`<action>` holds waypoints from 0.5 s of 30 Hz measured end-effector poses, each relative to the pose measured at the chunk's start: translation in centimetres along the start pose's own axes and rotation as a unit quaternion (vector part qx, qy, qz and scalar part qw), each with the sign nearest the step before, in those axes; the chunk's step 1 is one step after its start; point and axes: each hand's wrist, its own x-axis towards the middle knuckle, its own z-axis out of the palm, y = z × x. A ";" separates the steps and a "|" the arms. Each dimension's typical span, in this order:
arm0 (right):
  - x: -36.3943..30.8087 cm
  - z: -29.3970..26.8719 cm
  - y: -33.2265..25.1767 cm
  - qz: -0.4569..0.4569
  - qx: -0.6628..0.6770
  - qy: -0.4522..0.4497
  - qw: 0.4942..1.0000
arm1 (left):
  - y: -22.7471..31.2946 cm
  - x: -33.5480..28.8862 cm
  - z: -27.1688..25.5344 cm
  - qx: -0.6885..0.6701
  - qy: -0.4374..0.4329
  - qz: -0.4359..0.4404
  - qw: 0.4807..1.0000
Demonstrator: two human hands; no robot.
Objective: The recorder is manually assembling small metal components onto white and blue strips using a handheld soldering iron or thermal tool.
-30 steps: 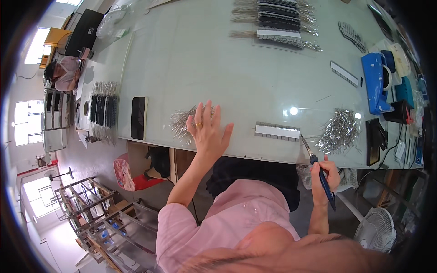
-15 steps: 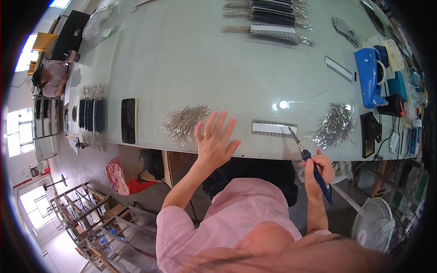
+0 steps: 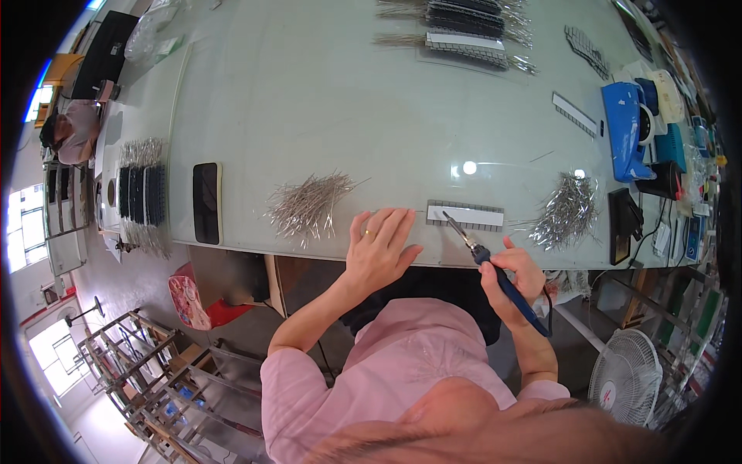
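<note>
My right hand [image 3: 516, 282] grips a soldering iron [image 3: 502, 280] with a dark blue handle and metal shaft. Its tip is over the left part of a white strip with dark grid edges [image 3: 473, 216], though contact cannot be made out. Beside the strip's left end, my left hand [image 3: 384, 246] rests near the table's front edge, fingers stretched out. A thin wire-like line runs by its fingertips; whether they touch it is unclear. Left of that hand lies a loose pile of thin metal wires [image 3: 309, 205]. Another shinier wire pile [image 3: 570, 210] lies to the right of the strip.
Strips with wire ends [image 3: 464, 35] are stacked at the far side, others [image 3: 141, 193] at left near a phone [image 3: 206, 203]. Another strip [image 3: 575, 114] lies far right, by a blue tape dispenser [image 3: 623, 131]. A black stand [image 3: 621, 224] sits at the right edge.
My right hand has brought the soldering iron leftward, its tip moving from the strip's right end to its left part. My left hand has moved right and nearer, toward the strip's left end.
</note>
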 end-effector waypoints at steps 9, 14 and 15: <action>1.8 1.8 -0.3 -0.029 -0.034 -0.042 0.998 | -0.1 0.1 0.0 0.006 -0.007 0.006 1.000; 2.1 2.2 -0.2 -0.027 -0.034 -0.052 0.998 | -0.2 0.1 0.1 0.004 -0.005 0.009 1.000; 2.2 2.2 -0.2 -0.032 -0.032 -0.058 0.997 | -0.2 0.0 0.1 0.004 -0.005 0.008 1.000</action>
